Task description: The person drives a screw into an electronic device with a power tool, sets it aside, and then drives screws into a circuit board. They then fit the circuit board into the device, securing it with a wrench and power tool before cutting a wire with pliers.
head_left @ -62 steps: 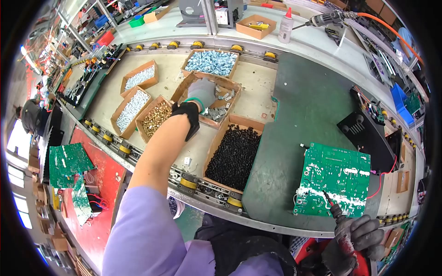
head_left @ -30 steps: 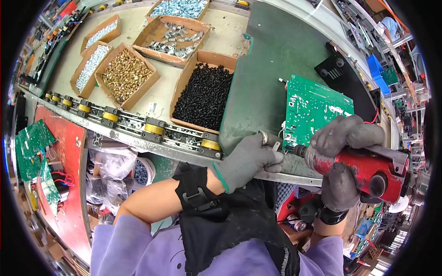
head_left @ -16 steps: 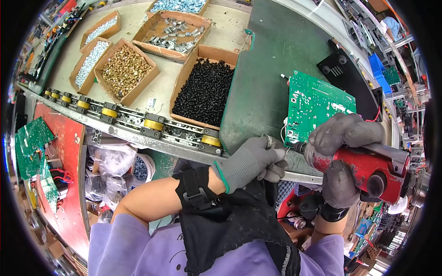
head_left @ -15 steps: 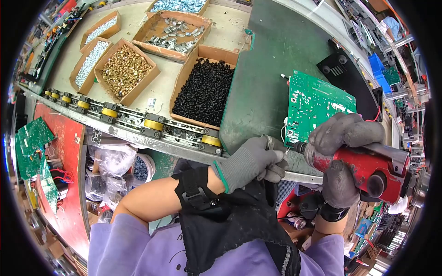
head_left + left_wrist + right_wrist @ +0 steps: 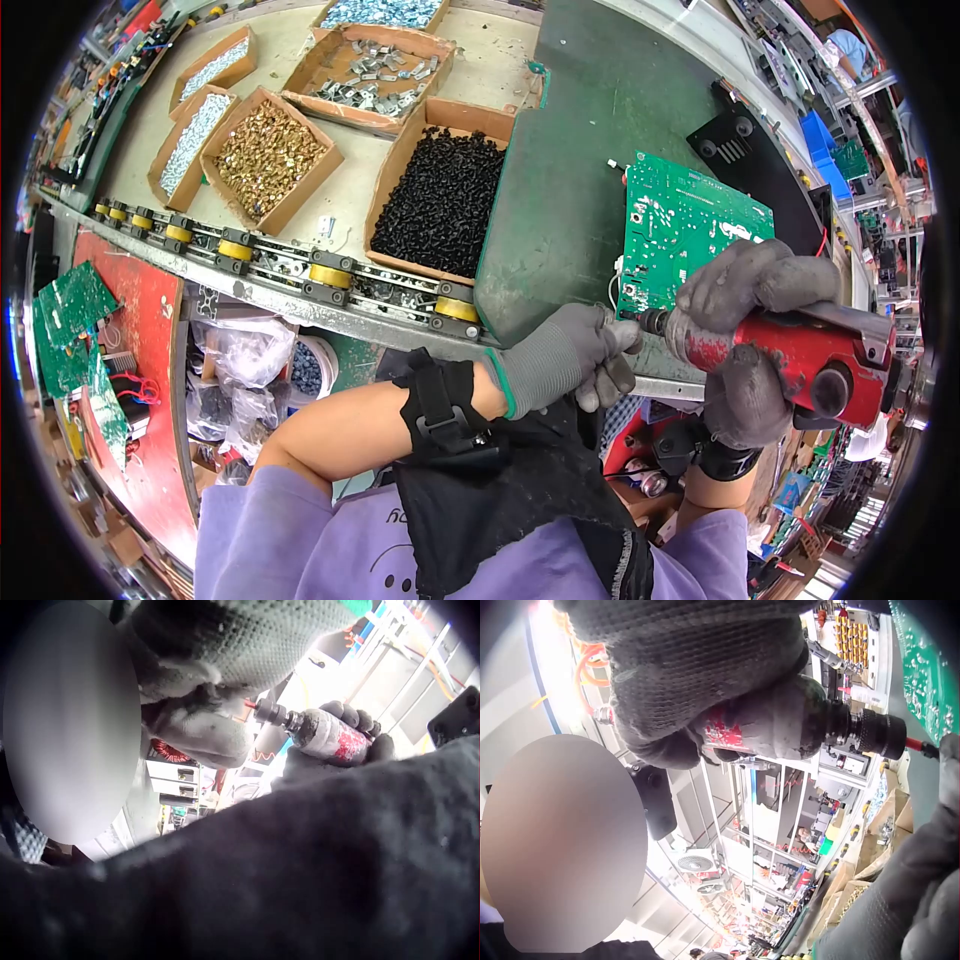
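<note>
On the surface (image 5: 510,45), head view: green circuit board (image 5: 690,235), lying on a green mat (image 5: 550,200) near the metal edge (image 5: 665,387). Mat spans the room between the board and the box of black screws (image 5: 440,200); box of brass-coloured parts (image 5: 265,160) and box of metal clips (image 5: 370,75) set beyond. Black panel (image 5: 750,150) just beside the board's far side. Right grip (image 5: 750,345), gloved, closed around a red power tool (image 5: 830,365), its nose at the board's near left corner. Left grip (image 5: 575,360), gloved, fingers curled at the tool's tip; whether it pinches anything, cannot tell. Shirt (image 5: 350,540): printed lettering, partly covered, above dots and a curved line. Board markings: white, too small to read.

Left wrist view: left grip's fingers at the red bit (image 5: 250,703); power tool behind, red patches worn, no wording legible.

Right wrist view: tool's black knurled collar (image 5: 881,733), bit ending against the left grip's fingertips (image 5: 949,761); board edge just beside; boxes below.
</note>
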The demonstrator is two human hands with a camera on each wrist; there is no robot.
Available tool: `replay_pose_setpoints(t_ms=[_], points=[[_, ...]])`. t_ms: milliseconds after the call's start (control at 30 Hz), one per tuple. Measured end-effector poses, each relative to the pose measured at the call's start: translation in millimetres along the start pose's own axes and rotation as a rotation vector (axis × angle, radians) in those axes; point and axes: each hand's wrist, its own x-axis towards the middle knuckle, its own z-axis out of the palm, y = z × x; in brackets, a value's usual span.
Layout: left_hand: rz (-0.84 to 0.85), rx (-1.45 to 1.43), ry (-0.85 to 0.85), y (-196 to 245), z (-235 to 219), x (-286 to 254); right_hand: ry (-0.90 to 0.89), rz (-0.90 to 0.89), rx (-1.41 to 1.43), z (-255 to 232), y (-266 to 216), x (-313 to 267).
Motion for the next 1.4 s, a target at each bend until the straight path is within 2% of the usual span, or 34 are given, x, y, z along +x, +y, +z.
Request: replay_pose_setpoints(t_ms=[133, 333, 433, 767, 1133, 1400], points=[[0.126, -0.058, -0.01, -13.8, -0.6, 3.0, -0.083, -0.068, 0.004, -9.1, 9.6, -0.1], [0.082, 0.05, -0.063, -9.5, -4.2, 1.4, -0.057, -0.011, -0.021, -9.3, 5.9, -0.1], [0.023, -0.059, -0.034, -11.7, -1.6, -3.2, -0.039, 0.015, -0.018, -9.4, 6.9, 0.6], [0.078, -0.174, -0.031, -21.3, -1.9, 0.5, -0.064, 0.003, 0.035, -11.3, 11.3, 1.4], [0.016, -0.127, -0.027, -12.9, 0.4, -0.7, -0.054, 0.012, 0.001, -9.4, 9.2, 1.2], [0.074, -0.123, -0.061, -17.9, -0.1, 2.9, -0.065, 0.008, 0.016, -9.7, 8.9, 2.8]])
